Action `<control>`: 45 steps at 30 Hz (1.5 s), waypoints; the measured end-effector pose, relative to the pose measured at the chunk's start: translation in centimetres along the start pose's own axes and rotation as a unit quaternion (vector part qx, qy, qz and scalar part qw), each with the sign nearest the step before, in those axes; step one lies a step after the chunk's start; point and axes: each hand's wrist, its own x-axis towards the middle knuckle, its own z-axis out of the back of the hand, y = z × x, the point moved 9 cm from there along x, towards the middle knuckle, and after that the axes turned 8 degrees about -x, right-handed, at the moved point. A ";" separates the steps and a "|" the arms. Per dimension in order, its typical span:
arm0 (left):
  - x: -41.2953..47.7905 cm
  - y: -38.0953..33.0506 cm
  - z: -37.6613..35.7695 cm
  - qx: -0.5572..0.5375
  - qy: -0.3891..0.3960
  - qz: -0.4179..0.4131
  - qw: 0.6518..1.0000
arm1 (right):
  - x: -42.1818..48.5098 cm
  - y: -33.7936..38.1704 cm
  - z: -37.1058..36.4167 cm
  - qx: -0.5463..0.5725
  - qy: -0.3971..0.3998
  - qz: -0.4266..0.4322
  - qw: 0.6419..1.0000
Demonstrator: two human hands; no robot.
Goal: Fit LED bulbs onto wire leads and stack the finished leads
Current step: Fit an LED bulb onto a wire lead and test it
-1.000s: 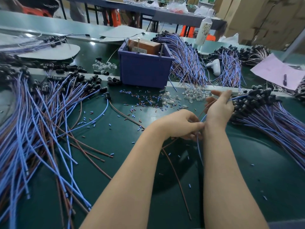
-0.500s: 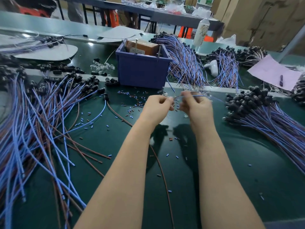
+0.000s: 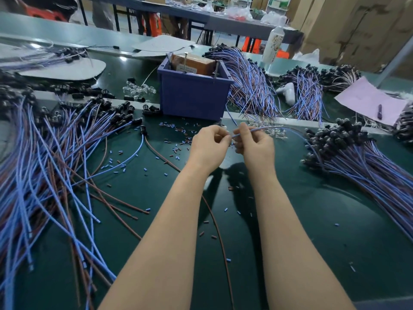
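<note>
Starting at left: one big loose heap of blue and brown leads (image 3: 44,164) is spread on the green table (image 3: 324,220), too many to be counted, with black sockets at the far ends. One cluster of clear LED bulbs (image 3: 138,89) is seen behind it, just left of one purple bin (image 3: 194,95). One single brown wire (image 3: 220,233) is laid on the table between the forearms. Two hands are held close together mid-frame, in front of the bin. Left hand (image 3: 209,148): fingers curled, fingertips pinched at the tip of one blue lead (image 3: 264,128); whether a bulb is pinched there cannot be told. Right hand (image 3: 256,149): closed round the same lead, which is run off rightward. A second cluster of clear bulbs (image 3: 278,132) is scattered just beyond the right hand. One stack of finished leads (image 3: 362,162) is piled at right, uncountable. One pink sheet (image 3: 366,99) with one pen (image 3: 380,110) is placed behind that.
</note>
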 end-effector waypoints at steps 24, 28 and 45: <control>0.3 0.5 0.9 -0.109 -0.008 0.024 0.994 | -0.3 -1.3 0.5 0.179 -0.055 -0.082 0.979; 0.4 1.3 3.8 -0.102 -0.104 0.042 0.988 | 0.1 -2.5 3.4 0.268 -0.141 -0.128 0.944; 0.2 1.3 2.5 -0.260 -0.162 0.030 0.951 | -2.0 -0.2 -3.8 0.013 0.114 -0.096 0.989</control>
